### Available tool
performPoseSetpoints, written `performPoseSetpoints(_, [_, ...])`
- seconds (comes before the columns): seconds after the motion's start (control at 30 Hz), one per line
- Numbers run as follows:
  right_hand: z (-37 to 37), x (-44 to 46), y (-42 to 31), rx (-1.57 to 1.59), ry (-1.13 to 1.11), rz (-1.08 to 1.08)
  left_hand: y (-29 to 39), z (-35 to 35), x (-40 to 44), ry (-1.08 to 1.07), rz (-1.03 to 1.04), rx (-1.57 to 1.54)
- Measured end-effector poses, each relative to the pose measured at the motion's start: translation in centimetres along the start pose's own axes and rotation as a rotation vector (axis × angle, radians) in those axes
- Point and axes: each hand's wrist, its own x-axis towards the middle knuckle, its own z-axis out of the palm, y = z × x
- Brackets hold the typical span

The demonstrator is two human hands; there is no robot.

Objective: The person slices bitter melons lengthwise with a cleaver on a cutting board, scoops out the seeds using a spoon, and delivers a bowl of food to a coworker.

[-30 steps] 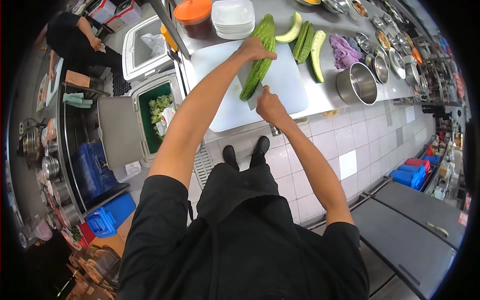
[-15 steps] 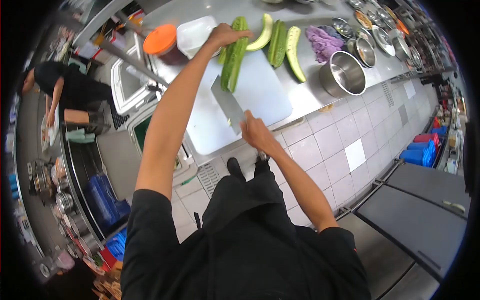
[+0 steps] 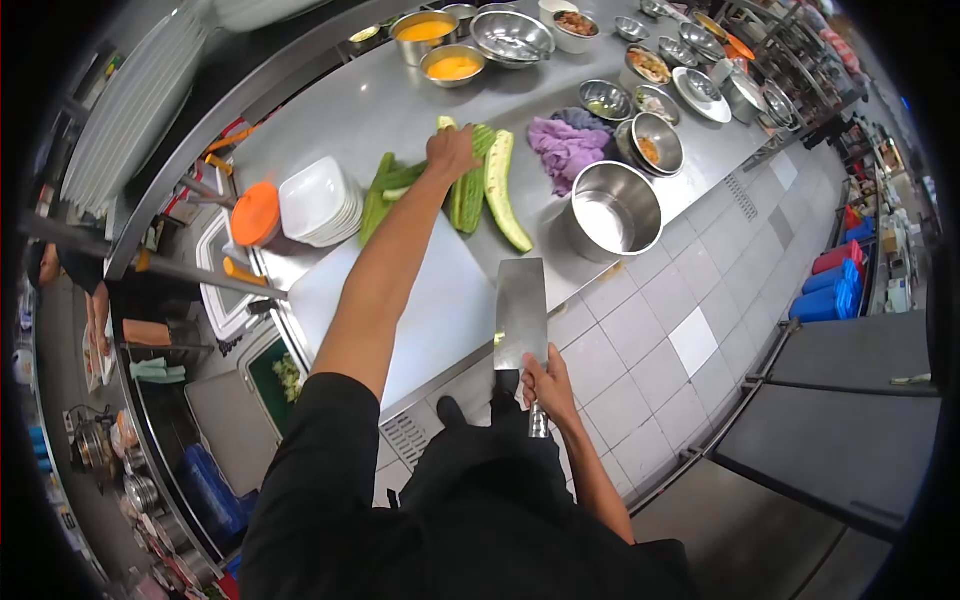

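Note:
My right hand (image 3: pixel 549 386) grips the handle of a cleaver (image 3: pixel 521 312), its broad blade upright in front of the counter edge, with a small green scrap on it. My left hand (image 3: pixel 452 156) reaches over the far edge of the white cutting board (image 3: pixel 425 315), its fingers closed around a long cucumber half among others; the grip is partly hidden. Left of the hand lie green cucumber pieces (image 3: pixel 376 205). To its right are a green-skinned cucumber half (image 3: pixel 467 203) and one with its pale cut face up (image 3: pixel 503 190).
An orange-lidded tub (image 3: pixel 256 214) and stacked white dishes (image 3: pixel 318 203) stand left. A purple cloth (image 3: pixel 566 153) and steel pot (image 3: pixel 614 212) are right. Bowls with yellow liquid (image 3: pixel 453 67) sit behind. A green bin (image 3: pixel 277 375) is below left; a co-worker's arm (image 3: pixel 101 315) shows far left.
The cucumber half held over the board is off it now; my left hand is among the pieces beyond. The cleaver has left the board and moved right and toward me. The view has shifted.

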Motion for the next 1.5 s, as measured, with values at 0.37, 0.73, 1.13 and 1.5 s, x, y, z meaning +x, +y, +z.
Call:
performPoseSetpoints(0.37, [0.9,5.0,-4.7,0.11,-0.013,-0.114,1.3,-0.3,-11.5,0.32,-0.119,-0.722])
performPoseSetpoints(0.73, [11.8,4.0,-5.0,-0.239,-0.44,-0.068,-2.6,-0.2,-35.1,0.05,-0.653,-1.832])
performPoseSetpoints(1.13, [29.6,-0.6,7.5,-0.688,-0.562,-0.082,-20.9,5.6,-62.1,0.683,-1.149,-1.434])
performPoseSetpoints(1.5, [31.1,3.9,17.6,-1.053,-0.456,-0.604,-26.3,16.1,-72.1,0.691,-1.277,-1.4])
